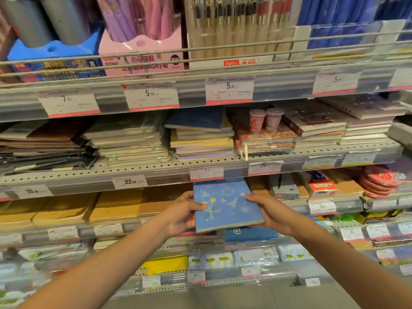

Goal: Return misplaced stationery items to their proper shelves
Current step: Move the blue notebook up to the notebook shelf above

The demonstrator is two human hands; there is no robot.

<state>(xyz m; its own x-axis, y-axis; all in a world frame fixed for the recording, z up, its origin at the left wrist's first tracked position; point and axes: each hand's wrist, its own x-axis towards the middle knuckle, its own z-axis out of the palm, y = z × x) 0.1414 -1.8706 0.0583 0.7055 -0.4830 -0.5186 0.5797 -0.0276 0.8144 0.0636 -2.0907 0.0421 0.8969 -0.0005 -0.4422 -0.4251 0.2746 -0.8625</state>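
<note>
Notebook: blue notebook [225,204] was held at the front edge of the kraft-pad shelf [156,228]
Grip: left hand [182,216] and right hand [270,211] clasped its side edges
Room: open aisle below the forearms

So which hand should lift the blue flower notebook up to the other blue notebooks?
Probably the left hand: its thumb lies over the blue flower notebook, and the blue stack sits up-left. The right hand only pinches the edge.
</note>
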